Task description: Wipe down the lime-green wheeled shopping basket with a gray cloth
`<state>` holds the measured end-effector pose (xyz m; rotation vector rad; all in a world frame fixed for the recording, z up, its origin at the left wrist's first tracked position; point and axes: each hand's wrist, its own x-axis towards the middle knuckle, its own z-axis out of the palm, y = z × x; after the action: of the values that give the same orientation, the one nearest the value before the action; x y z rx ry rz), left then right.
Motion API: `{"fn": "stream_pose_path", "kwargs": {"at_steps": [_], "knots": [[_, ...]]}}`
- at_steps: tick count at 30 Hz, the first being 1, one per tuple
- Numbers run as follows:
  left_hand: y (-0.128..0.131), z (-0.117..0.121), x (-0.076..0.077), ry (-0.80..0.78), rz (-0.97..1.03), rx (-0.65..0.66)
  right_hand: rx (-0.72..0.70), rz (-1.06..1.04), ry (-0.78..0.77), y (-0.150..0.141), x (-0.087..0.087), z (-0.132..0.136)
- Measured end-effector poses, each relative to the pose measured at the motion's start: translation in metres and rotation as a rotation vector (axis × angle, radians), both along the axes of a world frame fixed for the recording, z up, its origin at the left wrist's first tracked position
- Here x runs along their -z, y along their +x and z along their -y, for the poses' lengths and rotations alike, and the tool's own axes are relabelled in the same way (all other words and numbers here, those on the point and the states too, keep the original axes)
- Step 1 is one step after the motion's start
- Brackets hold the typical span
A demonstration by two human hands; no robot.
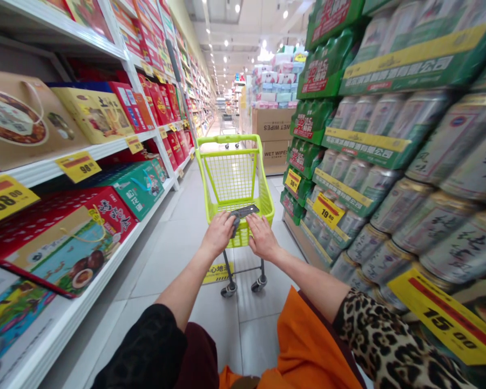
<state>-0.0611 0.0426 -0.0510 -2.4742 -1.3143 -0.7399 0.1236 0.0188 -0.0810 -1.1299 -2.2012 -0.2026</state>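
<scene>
A small lime-green shopping cart stands in front of me in the aisle. My left hand is closed over the left part of its rear handle, beside a small grey object that I cannot make out. My right hand rests on the right part of the same handle, its fingers curled over the top. Just ahead of the fingers lies a dark, flat, phone-like thing, partly covering the handle area. The handle bar itself is mostly hidden. The grid basket behind it shows no goods.
White shelving with boxed gifts and yellow price tags runs along the left. Stacked beer cans and green packs rise close on the right. Ahead stand wet wipes cartons. A yellow floor marking lies under the cart.
</scene>
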Motion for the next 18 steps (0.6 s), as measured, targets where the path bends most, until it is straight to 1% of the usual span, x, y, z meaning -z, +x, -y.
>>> {"fn": "stream_pose_path", "kwargs": {"at_steps": [2, 4, 5, 7, 10, 12, 14, 18], "knots": [[0.017, 0.000, -0.002, -0.007, -0.010, 0.010, 0.008, 0.008, 0.006, 0.001, 0.000, -0.001], [0.022, 0.000, -0.005, -0.020, -0.034, 0.023, 0.003, 0.041, 0.006, 0.006, 0.000, -0.002], [0.019, 0.000, -0.007, -0.025, -0.049, 0.028, -0.006, 0.062, 0.005, 0.009, -0.001, -0.003], [0.004, 0.001, -0.008, -0.030, -0.074, 0.015, -0.033, 0.099, 0.004, 0.014, -0.002, -0.005], [-0.025, 0.002, -0.008, -0.026, -0.068, -0.071, -0.064, 0.103, 0.008, 0.016, -0.002, -0.006], [-0.034, 0.003, -0.007, -0.028, -0.045, -0.115, -0.064, 0.072, 0.011, 0.012, -0.001, -0.006], [-0.029, 0.003, -0.004, -0.028, -0.013, -0.121, -0.050, 0.035, 0.012, 0.006, 0.001, -0.005], [0.008, 0.002, 0.001, -0.005, 0.026, -0.055, -0.021, -0.007, 0.010, -0.005, 0.002, -0.003]]}}
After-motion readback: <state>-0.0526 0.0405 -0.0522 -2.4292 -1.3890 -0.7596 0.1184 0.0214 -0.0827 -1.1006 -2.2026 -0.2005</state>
